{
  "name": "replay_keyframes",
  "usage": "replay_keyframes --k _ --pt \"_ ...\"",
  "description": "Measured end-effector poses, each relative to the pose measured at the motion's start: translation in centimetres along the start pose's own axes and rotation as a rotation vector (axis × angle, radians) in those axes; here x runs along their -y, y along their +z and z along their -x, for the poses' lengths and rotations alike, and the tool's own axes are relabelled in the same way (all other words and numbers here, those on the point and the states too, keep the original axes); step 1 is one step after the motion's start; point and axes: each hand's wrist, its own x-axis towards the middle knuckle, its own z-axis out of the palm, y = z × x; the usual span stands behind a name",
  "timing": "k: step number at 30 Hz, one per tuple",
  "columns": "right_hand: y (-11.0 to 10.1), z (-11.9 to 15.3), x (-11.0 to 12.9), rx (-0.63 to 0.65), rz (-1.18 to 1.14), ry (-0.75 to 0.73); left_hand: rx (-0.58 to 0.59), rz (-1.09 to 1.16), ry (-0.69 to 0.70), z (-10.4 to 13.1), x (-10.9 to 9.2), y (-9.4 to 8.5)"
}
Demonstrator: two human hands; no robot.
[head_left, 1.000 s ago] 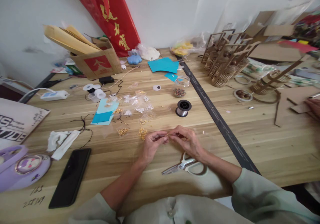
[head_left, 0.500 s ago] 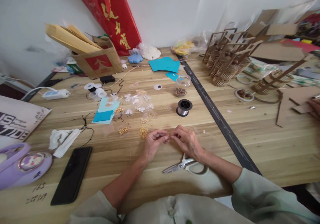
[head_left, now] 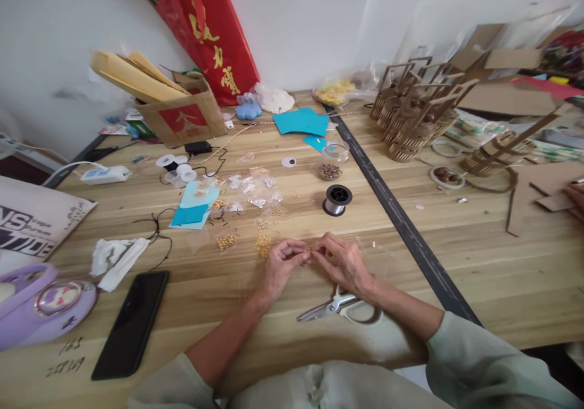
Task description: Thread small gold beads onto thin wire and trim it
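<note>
Thumb and fingers of my left hand [head_left: 281, 268] pinch a small gold ring [head_left: 307, 251]. My right hand [head_left: 345, 265] is closed close beside it, its fingertips almost meeting the left ones; whatever they pinch is too small to make out. Under my right wrist lie white-handled scissors [head_left: 336, 304], blades pointing left. Just beyond my left hand is a pile of tiny gold pieces [head_left: 262, 244], and another gold heap [head_left: 227, 241] sits on clear plastic to its left. A black spool of clear line [head_left: 337, 201] stands beyond my right hand.
Small bags of silvery pieces [head_left: 258, 202], blue cards [head_left: 189, 213] and a dish of beads [head_left: 330, 171] lie farther back. A black phone [head_left: 131, 324] is at left. Wooden lantern-like baskets [head_left: 410, 120] stand back right. Another person's hand [head_left: 577, 196] shows at the right edge.
The whole view has shifted slightly. My hands keep nearly the same pinch, and the gold ring between the fingertips shows a little more clearly.
</note>
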Motion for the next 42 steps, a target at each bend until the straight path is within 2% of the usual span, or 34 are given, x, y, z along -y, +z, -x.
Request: replay_keyframes --k 28,42 --pt "-0.10 -0.05 0.12 0.009 -0.007 0.007 0.035 -0.007 0.003 0.15 0.00 0.09" --pt "0.11 0.08 0.00 0.015 -0.016 0.008 0.042 -0.122 0.040 0.43 -0.08 0.27"
